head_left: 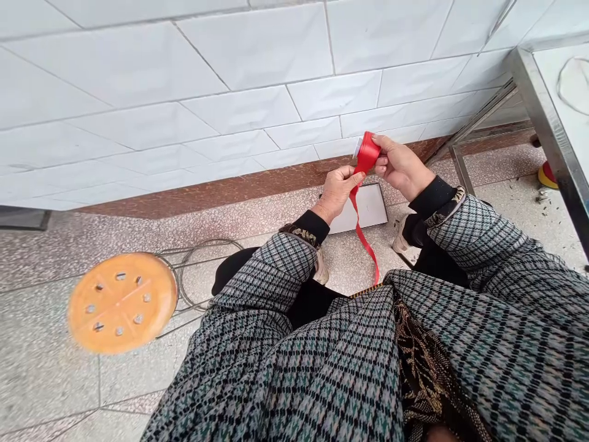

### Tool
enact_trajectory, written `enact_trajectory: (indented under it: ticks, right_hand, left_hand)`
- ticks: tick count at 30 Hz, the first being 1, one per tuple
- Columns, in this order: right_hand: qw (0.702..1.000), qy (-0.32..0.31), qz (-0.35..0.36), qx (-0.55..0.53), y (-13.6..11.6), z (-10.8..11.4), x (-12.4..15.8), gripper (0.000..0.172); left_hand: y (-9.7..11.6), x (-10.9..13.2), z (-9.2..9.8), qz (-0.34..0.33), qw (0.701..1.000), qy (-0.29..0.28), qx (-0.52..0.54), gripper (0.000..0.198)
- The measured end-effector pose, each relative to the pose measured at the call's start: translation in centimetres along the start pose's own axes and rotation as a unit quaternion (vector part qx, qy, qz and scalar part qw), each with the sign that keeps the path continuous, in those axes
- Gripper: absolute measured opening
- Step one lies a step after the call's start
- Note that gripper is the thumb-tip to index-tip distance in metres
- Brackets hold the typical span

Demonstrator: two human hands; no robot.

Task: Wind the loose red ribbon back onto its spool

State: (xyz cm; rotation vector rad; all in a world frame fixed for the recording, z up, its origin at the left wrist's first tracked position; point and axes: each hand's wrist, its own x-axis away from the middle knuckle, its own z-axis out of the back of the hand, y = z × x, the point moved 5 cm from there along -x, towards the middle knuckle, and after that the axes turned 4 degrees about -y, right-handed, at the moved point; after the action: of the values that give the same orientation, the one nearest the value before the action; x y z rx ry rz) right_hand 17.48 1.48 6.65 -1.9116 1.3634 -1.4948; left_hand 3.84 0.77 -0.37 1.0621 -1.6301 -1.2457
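Observation:
A roll of red ribbon [369, 150] is held up in front of the tiled wall. My right hand [401, 167] grips the roll at its right side, thumb on top and fingers curled. Just below and to the left, my left hand [341, 190] pinches the unwound length between thumb and fingers. From there the loose ribbon tail [365, 242] hangs in a twisted strip toward my lap. A white end of the roll's core shows on its left. Under my hands lies a shallow white box or tray [368, 207] on the floor.
An orange round stool [122, 304] with thin metal legs stands on the speckled floor [50, 362] at left. On the right is a metal-framed table [550, 116], with a red and yellow object [547, 176] beneath it. White tiles [257, 55] cover the wall ahead.

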Motion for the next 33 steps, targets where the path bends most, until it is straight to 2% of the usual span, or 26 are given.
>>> enact_trajectory:
  ticks: [2,4,7,10,14,18,22,26,29,33]
  right_hand:
    - [1.0,-0.006,-0.024,-0.014,0.1,-0.1,0.3,0.023]
    - [0.998,-0.013,-0.053,-0.033,0.2,-0.3,0.7,0.02]
    - [0.994,-0.022,-0.091,-0.057,0.4,-0.5,1.2,0.015]
    - [0.989,-0.046,-0.131,-0.059,0.6,-0.5,1.7,0.01]
    - [0.98,-0.079,-0.176,-0.049,0.9,-0.4,2.0,0.01]
    - [0.98,-0.102,-0.169,-0.035,0.7,-0.5,2.4,0.018]
    - [0.989,-0.129,-0.076,0.018,0.6,-1.2,3.0,0.029]
    - [0.992,-0.085,0.018,0.091,0.7,-1.3,2.9,0.032]
    - [0.995,-0.048,0.039,0.083,0.6,-0.8,2.2,0.032]
    - [0.998,-0.053,0.003,0.033,0.5,-0.5,1.5,0.024]
  left_hand:
    - [-0.3,-0.2,0.2,-0.002,1.0,0.005,0.017,0.021]
    - [-0.6,-0.5,0.5,0.002,0.999,-0.004,0.035,0.044]
    - [-0.4,-0.8,0.7,0.007,0.997,-0.061,0.054,0.085]
    - [0.6,-1.0,1.0,0.003,0.99,-0.124,0.061,0.099]
    - [2.0,-1.0,1.4,-0.01,0.987,-0.153,0.051,0.094]
    - [1.7,-0.8,1.1,0.008,0.984,-0.17,0.057,0.095]
    - [0.7,-0.6,0.6,0.021,0.984,-0.142,0.104,0.08]
    - [0.6,-0.1,-0.3,0.029,0.985,-0.11,0.131,0.066]
    - [0.9,0.3,-0.8,0.024,0.987,-0.105,0.123,0.072]
    - [0.8,0.3,-0.8,0.027,0.989,-0.107,0.098,0.09]
